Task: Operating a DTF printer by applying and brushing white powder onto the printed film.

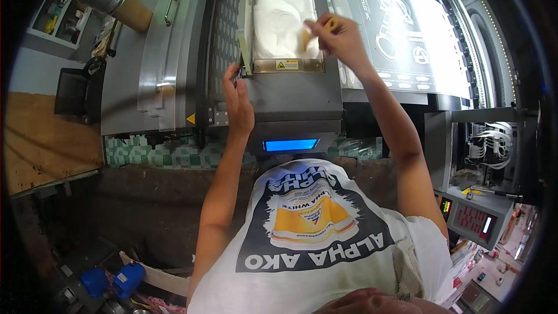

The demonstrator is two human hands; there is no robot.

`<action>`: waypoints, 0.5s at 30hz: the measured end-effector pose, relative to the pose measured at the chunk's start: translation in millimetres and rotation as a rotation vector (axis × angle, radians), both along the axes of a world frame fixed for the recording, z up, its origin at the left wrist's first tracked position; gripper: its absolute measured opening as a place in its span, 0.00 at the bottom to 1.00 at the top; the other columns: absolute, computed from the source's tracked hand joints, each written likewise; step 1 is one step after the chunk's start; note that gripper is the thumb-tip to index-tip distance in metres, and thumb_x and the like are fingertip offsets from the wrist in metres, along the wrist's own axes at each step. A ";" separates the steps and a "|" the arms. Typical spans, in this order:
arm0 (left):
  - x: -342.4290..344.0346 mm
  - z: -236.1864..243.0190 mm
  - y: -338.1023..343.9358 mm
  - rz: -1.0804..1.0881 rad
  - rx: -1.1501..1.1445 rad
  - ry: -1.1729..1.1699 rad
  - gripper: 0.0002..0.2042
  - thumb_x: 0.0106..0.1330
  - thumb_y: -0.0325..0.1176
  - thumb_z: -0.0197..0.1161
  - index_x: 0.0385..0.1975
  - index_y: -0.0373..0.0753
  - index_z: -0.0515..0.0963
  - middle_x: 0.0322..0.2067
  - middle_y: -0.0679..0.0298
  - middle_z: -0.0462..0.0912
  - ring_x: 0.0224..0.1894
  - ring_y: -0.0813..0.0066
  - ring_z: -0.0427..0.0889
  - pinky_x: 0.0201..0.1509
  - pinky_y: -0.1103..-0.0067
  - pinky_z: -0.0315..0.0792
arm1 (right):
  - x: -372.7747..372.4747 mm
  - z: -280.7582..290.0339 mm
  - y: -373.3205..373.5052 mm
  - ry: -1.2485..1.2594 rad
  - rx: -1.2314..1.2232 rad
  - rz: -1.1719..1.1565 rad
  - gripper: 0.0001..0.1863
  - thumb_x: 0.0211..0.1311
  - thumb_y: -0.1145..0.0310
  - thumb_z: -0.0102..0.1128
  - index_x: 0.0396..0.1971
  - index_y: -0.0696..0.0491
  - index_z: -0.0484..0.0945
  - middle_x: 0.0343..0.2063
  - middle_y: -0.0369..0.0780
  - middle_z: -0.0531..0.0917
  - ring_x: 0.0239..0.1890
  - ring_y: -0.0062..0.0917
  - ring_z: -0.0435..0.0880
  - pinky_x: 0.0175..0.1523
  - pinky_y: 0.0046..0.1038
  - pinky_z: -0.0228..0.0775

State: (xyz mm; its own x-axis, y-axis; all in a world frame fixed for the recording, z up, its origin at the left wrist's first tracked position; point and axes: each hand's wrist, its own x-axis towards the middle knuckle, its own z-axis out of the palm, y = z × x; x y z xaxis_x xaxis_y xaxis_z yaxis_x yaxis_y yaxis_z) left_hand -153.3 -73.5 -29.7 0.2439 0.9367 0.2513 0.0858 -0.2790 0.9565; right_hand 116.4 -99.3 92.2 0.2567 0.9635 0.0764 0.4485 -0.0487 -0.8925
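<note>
Got a large grey machine point(299, 96) in the middle, flanked by a grey cabinet point(125, 75) at left and a printed sheet point(401, 35) at right. See just a narrow run of perforated belt point(226, 35) between cabinet and machine, so tight on that side. See a long tray point(246, 23) set far to near in the machine top, bounded by a pale wall at left and a metal plate point(308, 65) at near end.

Find white powder point(285, 0) inside the tray: uneven, softly lumped, dipping in places, glaring under light.

See right hand point(343, 38) over the tray's near right corner, forearm slanting in from near right, fingers curled narrow around a yellow tool point(306, 39) angled toward the powder. Can't tell if touching. See left hand point(239, 102) beside the tray's near left corner, wide, fingers pointing far. Can't confirm wall contact.
</note>
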 end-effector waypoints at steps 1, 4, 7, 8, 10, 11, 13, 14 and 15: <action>-2.3 -2.4 0.5 0.005 0.012 -0.011 0.31 0.83 0.53 0.41 0.71 0.31 0.62 0.67 0.47 0.67 0.72 0.55 0.65 0.77 0.63 0.54 | -1.3 7.6 2.6 0.091 0.098 -0.001 0.21 0.73 0.52 0.65 0.27 0.55 0.81 0.15 0.29 0.76 0.16 0.10 0.73 0.21 0.14 0.60; -6.6 -5.0 0.9 0.013 0.026 -0.017 0.31 0.83 0.54 0.41 0.70 0.31 0.62 0.67 0.46 0.67 0.72 0.54 0.65 0.77 0.63 0.54 | 9.6 14.7 2.3 0.173 0.209 0.079 0.20 0.79 0.52 0.58 0.36 0.55 0.83 0.20 0.30 0.79 0.19 0.09 0.74 0.22 0.15 0.61; -4.9 6.2 -3.4 0.020 0.010 0.018 0.31 0.82 0.54 0.41 0.70 0.31 0.62 0.67 0.46 0.67 0.72 0.54 0.65 0.77 0.63 0.54 | 28.0 4.8 6.3 0.096 -0.028 0.471 0.22 0.80 0.50 0.54 0.38 0.54 0.84 0.21 0.31 0.78 0.20 0.10 0.72 0.24 0.16 0.62; -4.7 10.8 -4.7 0.027 -0.008 0.050 0.31 0.82 0.54 0.41 0.70 0.31 0.62 0.67 0.46 0.67 0.72 0.53 0.65 0.77 0.63 0.54 | 31.2 0.9 8.9 0.012 -0.158 0.502 0.22 0.80 0.50 0.54 0.40 0.54 0.85 0.22 0.31 0.80 0.19 0.11 0.71 0.24 0.17 0.63; -5.0 8.5 -4.2 0.024 0.025 0.062 0.31 0.83 0.53 0.41 0.70 0.31 0.62 0.67 0.46 0.67 0.72 0.53 0.65 0.77 0.62 0.54 | 31.5 -3.7 13.2 -0.205 -0.006 0.441 0.22 0.80 0.51 0.54 0.41 0.55 0.85 0.22 0.31 0.80 0.20 0.12 0.70 0.25 0.18 0.63; -5.2 7.5 -3.6 0.021 0.054 0.075 0.30 0.83 0.53 0.41 0.70 0.31 0.62 0.67 0.46 0.67 0.72 0.53 0.65 0.77 0.62 0.54 | 32.9 -1.1 14.0 -0.204 0.001 0.442 0.22 0.80 0.51 0.54 0.41 0.55 0.85 0.22 0.31 0.80 0.20 0.12 0.70 0.25 0.18 0.63; -5.1 8.5 -3.6 0.030 0.050 0.075 0.30 0.83 0.52 0.41 0.70 0.31 0.62 0.67 0.46 0.67 0.72 0.53 0.65 0.77 0.63 0.54 | 38.0 9.1 13.0 0.051 0.081 0.435 0.21 0.80 0.52 0.55 0.41 0.56 0.85 0.22 0.32 0.80 0.21 0.13 0.71 0.27 0.20 0.65; -4.4 9.3 -3.9 0.038 0.041 0.071 0.29 0.83 0.51 0.42 0.70 0.31 0.62 0.67 0.46 0.67 0.72 0.53 0.65 0.77 0.63 0.54 | 35.9 11.9 11.8 0.054 0.091 0.431 0.21 0.80 0.52 0.55 0.41 0.56 0.85 0.22 0.32 0.80 0.21 0.13 0.71 0.27 0.20 0.65; -4.2 6.4 -3.5 0.034 0.051 0.077 0.29 0.83 0.51 0.42 0.70 0.31 0.62 0.67 0.46 0.67 0.72 0.53 0.65 0.77 0.63 0.54 | 30.0 12.7 11.4 0.039 -0.058 0.475 0.21 0.80 0.52 0.55 0.42 0.57 0.85 0.22 0.32 0.80 0.21 0.13 0.72 0.28 0.20 0.66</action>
